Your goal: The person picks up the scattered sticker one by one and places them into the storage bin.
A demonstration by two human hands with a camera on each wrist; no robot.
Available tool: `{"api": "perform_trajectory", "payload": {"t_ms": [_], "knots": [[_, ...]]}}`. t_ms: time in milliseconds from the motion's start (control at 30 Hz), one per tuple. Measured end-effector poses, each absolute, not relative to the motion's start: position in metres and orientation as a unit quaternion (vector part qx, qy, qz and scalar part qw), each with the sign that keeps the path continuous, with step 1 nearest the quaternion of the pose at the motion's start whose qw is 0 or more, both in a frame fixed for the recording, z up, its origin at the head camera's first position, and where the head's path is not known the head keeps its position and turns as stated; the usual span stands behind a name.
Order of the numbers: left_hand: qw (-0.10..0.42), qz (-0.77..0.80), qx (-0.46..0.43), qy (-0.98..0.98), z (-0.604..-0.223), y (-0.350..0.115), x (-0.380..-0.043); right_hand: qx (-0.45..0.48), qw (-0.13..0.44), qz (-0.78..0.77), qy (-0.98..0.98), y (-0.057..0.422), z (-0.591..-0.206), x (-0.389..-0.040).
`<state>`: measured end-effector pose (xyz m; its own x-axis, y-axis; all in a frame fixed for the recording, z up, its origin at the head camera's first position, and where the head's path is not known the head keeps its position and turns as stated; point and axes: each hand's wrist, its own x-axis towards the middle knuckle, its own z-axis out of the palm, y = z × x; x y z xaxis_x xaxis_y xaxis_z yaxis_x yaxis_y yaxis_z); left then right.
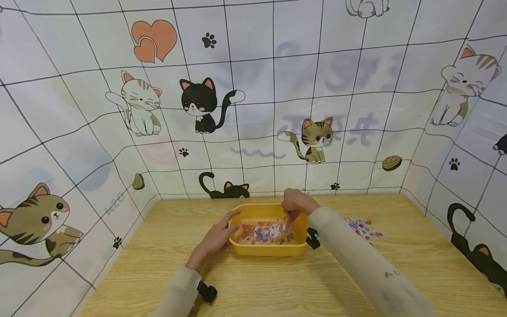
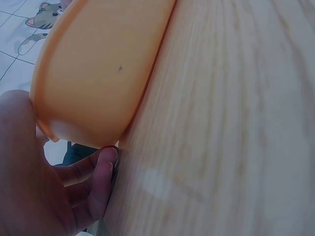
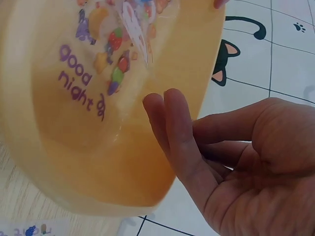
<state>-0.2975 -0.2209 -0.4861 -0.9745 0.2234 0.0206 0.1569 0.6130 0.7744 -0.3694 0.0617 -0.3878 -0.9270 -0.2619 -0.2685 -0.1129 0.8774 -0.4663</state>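
A yellow plastic basin stands on the wooden table. At its left end my left hand holds it by the rim and side; in the left wrist view the curled fingers rest by the basin's lower edge. Inside lie colourful stickers with bears, a rabbit and small fruit, on or under something clear and shiny. Purple "good night" lettering shows in the right wrist view. Above the basin's right end my right hand reaches down, two fingers straight, with nothing visible held.
A heap of small colourful stickers lies on the table right of the basin, partly behind the right sleeve. Behind and at both sides hangs a white cloth with cat prints and a grid. Dark wrist cameras sit on both sleeves.
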Motion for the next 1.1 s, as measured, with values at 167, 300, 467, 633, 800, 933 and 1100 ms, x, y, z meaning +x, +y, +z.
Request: {"api": "perform_trajectory", "payload": {"t_ms": [167,300,467,633,800,933,1100], "knots": [[0.040,0.428,0.107,0.897,-0.486,-0.220,-0.297,-0.092,0.172,-0.204,0.959,0.062,-0.395,-0.374],[0.043,0.427,0.106,0.897,-0.486,-0.220,-0.297,-0.083,0.184,-0.196,0.960,0.060,-0.398,-0.374],[0.042,0.427,0.106,0.897,-0.487,-0.221,-0.297,-0.084,0.199,-0.189,0.958,0.058,-0.399,-0.373],[0.039,0.429,0.105,0.897,-0.488,-0.221,-0.299,-0.082,0.203,-0.195,0.956,0.059,-0.399,-0.374],[0.040,0.429,0.107,0.896,-0.487,-0.221,-0.299,-0.083,0.204,-0.201,0.955,0.060,-0.400,-0.376],[0.042,0.430,0.111,0.895,-0.487,-0.221,-0.299,-0.087,0.213,-0.200,0.952,0.062,-0.399,-0.375],[0.039,0.426,0.114,0.897,-0.488,-0.222,-0.299,-0.089,0.223,-0.182,0.954,0.062,-0.398,-0.375]]}}
